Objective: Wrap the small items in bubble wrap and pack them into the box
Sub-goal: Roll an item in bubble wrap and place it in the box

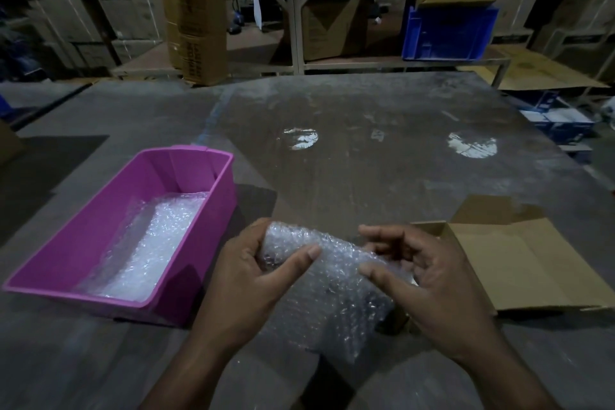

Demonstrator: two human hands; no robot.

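Both hands work a bubble-wrap bundle just above the grey, dusty desk, low in the middle of the view. The bundle is a clear, knobbly roll, tightest at its left end, with a loose sheet trailing down toward the person; whatever is rolled inside cannot be made out. The left hand has its grip clamped on the roll's left end, thumb across the front and fingers curled behind. The right hand has its grip pinched on the right part, thumb pressing on the wrap. To the left stands a pink tub with more bubble wrap lying inside. To the right, a cardboard box lies with flaps spread.
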